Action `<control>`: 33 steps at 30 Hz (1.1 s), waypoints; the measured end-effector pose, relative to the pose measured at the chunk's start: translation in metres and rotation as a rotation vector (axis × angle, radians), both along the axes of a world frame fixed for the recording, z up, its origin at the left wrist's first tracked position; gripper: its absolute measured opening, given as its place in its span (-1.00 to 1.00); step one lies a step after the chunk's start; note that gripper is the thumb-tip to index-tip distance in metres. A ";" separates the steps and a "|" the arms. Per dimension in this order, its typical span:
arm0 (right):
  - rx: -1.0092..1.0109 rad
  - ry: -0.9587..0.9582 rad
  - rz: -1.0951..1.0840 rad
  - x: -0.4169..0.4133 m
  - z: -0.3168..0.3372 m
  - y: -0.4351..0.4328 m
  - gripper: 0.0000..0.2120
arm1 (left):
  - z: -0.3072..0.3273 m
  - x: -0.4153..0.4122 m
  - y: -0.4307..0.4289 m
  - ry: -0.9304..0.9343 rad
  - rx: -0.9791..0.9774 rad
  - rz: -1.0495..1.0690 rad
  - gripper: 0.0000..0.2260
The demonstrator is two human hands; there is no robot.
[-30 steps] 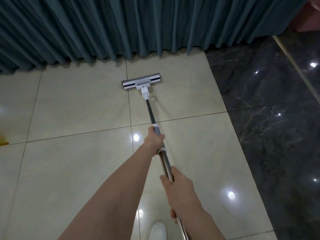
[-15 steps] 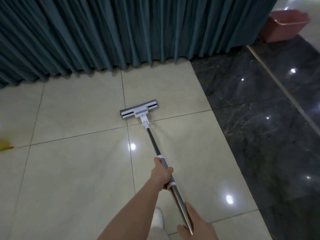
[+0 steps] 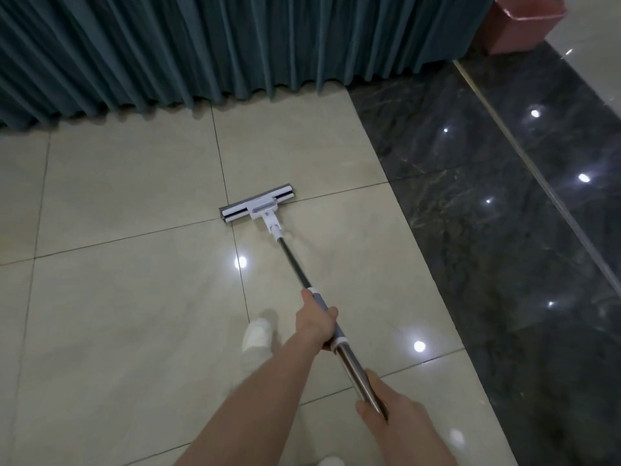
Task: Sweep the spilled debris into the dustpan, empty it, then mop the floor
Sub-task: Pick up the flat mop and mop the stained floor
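Back from the curtain (image 3: 168, 45) comes our mop (image 3: 258, 207), left hand (image 3: 316, 326) and right hand (image 3: 391, 415) both curled round its handle (image 3: 295, 264), so we judge mopping underway.

mop (image 3: 257, 207) flat on beige floor (image 3: 134, 297) | left hand (image 3: 316, 322), right hand (image 3: 386, 412) grip pole

Illegible mark on mop (image 3: 265, 213)

Your mop head (image 3: 257, 206) lies on the floor (image 3: 117, 314) ahead of you, the curtain (image 3: 201, 45) behind it. A bin (image 3: 524, 25) stands far back right. Your shoe (image 3: 257, 334) is left of the pole (image 3: 295, 264).
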State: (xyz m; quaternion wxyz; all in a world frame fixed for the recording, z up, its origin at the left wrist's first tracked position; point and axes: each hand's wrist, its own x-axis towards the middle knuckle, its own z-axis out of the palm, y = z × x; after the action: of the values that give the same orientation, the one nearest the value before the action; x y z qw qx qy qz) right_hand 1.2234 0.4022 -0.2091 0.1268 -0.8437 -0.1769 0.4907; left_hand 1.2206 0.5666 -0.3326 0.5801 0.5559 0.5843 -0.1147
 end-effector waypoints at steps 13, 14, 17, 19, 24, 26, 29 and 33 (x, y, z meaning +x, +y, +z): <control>0.048 -0.051 -0.029 0.044 -0.032 0.206 -0.48 | -0.021 0.046 0.208 -0.049 0.065 0.036 -0.55; 0.061 -0.059 -0.027 0.050 -0.035 0.230 -0.48 | -0.023 0.053 0.232 -0.053 0.071 0.036 -0.55; 0.086 -0.055 -0.034 0.068 -0.041 0.305 -0.49 | -0.031 0.073 0.305 -0.054 0.099 0.068 -0.56; 0.115 -0.063 -0.034 0.079 -0.049 0.356 -0.51 | -0.038 0.086 0.356 -0.050 0.134 0.088 -0.54; 0.174 -0.019 -0.144 0.109 -0.078 0.477 -0.80 | -0.055 0.121 0.477 -0.125 0.106 0.163 -0.49; 0.189 -0.016 -0.180 0.123 -0.088 0.513 -0.90 | -0.059 0.134 0.509 -0.136 0.119 0.158 -0.51; 0.207 0.007 -0.182 0.139 -0.102 0.539 -0.89 | -0.066 0.148 0.533 -0.133 0.120 0.167 -0.60; 0.193 0.054 -0.245 0.145 -0.106 0.516 -0.83 | -0.070 0.154 0.514 -0.076 0.123 0.111 -0.69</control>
State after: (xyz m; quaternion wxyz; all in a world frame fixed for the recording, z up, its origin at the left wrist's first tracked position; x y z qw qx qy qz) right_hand 1.3683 0.9180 -0.3151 0.2708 -0.8294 -0.1155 0.4747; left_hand 1.3744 1.0802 -0.4027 0.5721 0.5612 0.5976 -0.0253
